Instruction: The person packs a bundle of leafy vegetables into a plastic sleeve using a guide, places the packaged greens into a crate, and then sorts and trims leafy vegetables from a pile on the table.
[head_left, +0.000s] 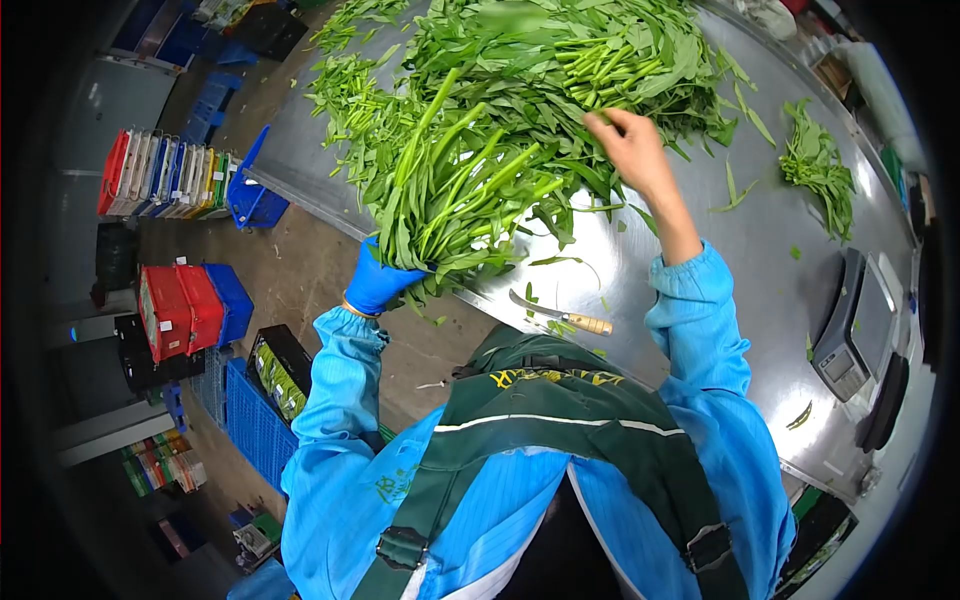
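Note:
My left hand (380, 278), in a blue glove, is closed around a bunch of leafy green stems (455, 200) near the table's front edge. The cut ends of that bunch point up and to the right. Bare and ungloved, my right hand (628, 145) has its fingers pinched at the edge of the big heap of greens (500, 60); what lies between the fingertips is too small to make out. A curved knife with a wooden handle (588, 323) lies on the metal table (620, 275), close to my body.
A small bunch of greens (818, 165) and a scale (850, 335) are on the table's right side. Loose leaves are scattered about. Blue crates (258, 420), red crates (180, 310) and a blue basket (255, 200) stand to the left, beyond the table edge.

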